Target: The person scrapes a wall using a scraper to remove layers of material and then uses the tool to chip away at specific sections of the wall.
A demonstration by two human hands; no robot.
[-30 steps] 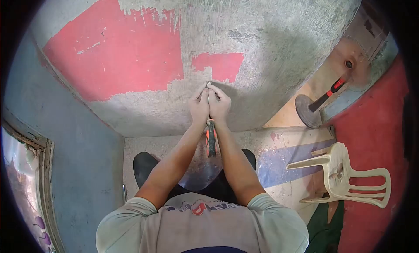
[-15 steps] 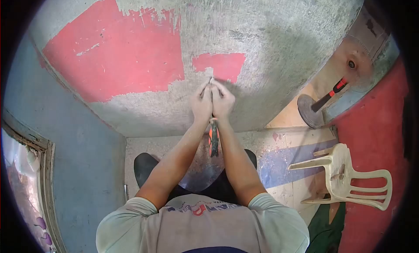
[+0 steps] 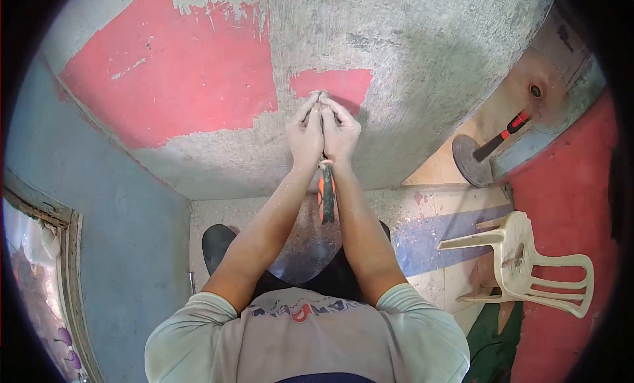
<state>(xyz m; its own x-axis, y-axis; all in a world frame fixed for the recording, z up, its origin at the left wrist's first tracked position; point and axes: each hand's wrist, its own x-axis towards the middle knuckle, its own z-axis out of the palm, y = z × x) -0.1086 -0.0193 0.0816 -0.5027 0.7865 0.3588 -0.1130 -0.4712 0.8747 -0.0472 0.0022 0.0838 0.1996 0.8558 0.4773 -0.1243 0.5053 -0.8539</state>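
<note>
In the head view, both hands are pressed together against the wall [image 3: 218, 155], with a paint scraper [image 3: 326, 197] between them. Its orange-and-black handle sticks out below my wrists, while its blade is mostly hidden by the fingers. My left hand [image 3: 306, 137] grips the tool from the left, fingers pinched near its tip. From the other side, my right hand [image 3: 341, 136] closes on it in the same way. The fingertips meet at the lower edge of a small pink paint patch [image 3: 340, 83]. To the left spreads a larger pink paint patch [image 3: 191, 72] with ragged edges.
A white plastic chair [image 3: 515, 257] lies tipped at the right. Behind it, a round-based stand with a red-and-black handle [image 3: 472, 162] leans near the wall opening. Paint flakes litter the tiled floor [image 3: 422, 218]. A blue wall [image 3: 125, 251] borders the left.
Both hands and the scraper have moved up the wall, the fingertips now reaching over the lower edge of the small pink patch. The view has shifted slightly.
</note>
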